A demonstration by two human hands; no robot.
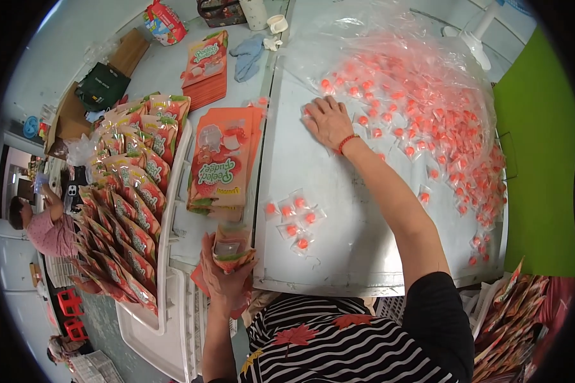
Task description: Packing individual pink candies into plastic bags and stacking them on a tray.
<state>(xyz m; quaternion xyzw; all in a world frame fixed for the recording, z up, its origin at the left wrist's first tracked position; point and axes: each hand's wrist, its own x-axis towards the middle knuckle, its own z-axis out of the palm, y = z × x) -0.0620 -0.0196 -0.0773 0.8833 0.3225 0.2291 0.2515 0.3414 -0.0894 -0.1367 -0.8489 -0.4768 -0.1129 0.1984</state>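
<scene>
My left hand (225, 273) is wrapped round a printed pouch (231, 256) beside the table's near left corner. The pouch is upright with its mouth spread, and a clear packet seems to show inside. My right hand (329, 121) lies palm down on the metal table (338, 217), fingers stretched out. A small wrapped red sweet (307, 111) peeks out by its fingertips; what is under the palm is hidden. To its right spreads a big heap of clear-wrapped red sweets (428, 121), partly under a clear plastic bag (390, 32). Several more wrapped sweets (295, 220) lie grouped nearer me.
Flat pouches (222, 159) lie left of the table, with another stack (206, 70) behind. A white tray (172, 185) holds rows of filled pouches (128, 198). A blue cloth (248, 56) lies at the back. A person (48, 220) sits far left. A green panel (543, 153) borders the right.
</scene>
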